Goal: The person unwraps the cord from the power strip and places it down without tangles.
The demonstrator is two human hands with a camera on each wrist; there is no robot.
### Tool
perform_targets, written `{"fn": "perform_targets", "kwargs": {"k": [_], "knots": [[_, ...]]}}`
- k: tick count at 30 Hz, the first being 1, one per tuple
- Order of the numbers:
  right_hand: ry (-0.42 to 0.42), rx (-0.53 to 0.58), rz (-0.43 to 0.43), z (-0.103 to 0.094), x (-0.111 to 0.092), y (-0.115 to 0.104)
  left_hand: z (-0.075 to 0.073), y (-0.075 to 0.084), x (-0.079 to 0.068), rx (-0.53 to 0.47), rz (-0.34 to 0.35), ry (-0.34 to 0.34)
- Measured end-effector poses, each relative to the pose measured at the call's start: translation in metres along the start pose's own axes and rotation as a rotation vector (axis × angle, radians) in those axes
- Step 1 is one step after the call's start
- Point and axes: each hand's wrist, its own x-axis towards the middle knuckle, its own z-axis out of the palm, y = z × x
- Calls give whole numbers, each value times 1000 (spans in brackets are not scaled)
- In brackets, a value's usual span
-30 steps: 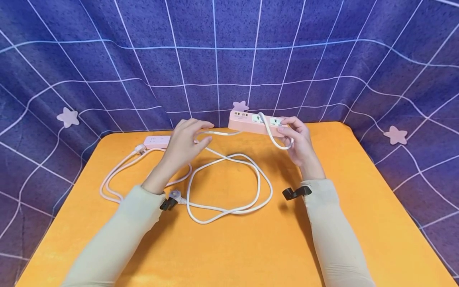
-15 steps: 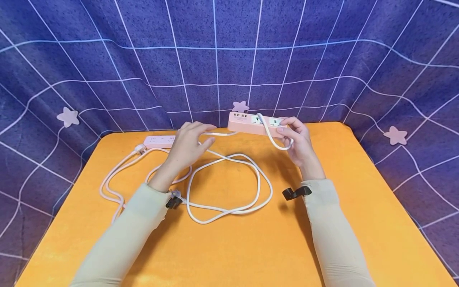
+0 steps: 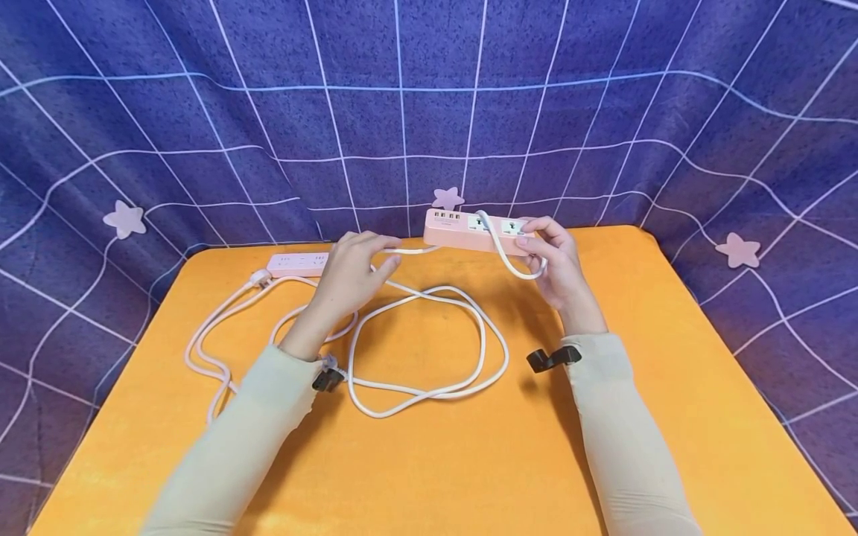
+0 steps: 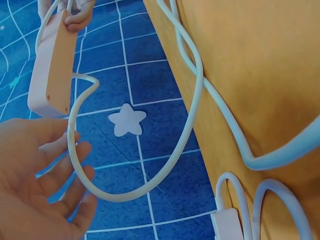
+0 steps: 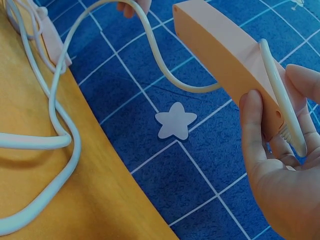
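A pink power strip with sockets and several USB ports is held up at the back of the table. My right hand grips its right end between thumb and fingers. From that end its white cable loops back across the top, then hangs behind the strip toward the left. My left hand is raised left of the strip with relaxed, spread fingers. In the left wrist view the cable passes along the fingertips of that left hand, uncurled round it; whether they touch I cannot tell.
A second pink power strip lies at the back left, its own plug in it and its cord looped forward. Coils of white cable spread over the orange table. A blue gridded curtain hangs behind.
My left hand has shifted slightly right and down, uncovering more of the second power strip. My right hand keeps the held strip almost still.
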Motion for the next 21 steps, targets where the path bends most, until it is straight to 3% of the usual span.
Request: {"fn": "perform_targets", "kwargs": {"k": [9,21], "knots": [[-7,33,6,-1,1,2,2,-2,-1,-13,-18,9],[-16,10,12,1,1,1,5,1,-1,-13,-14,-39]]}}
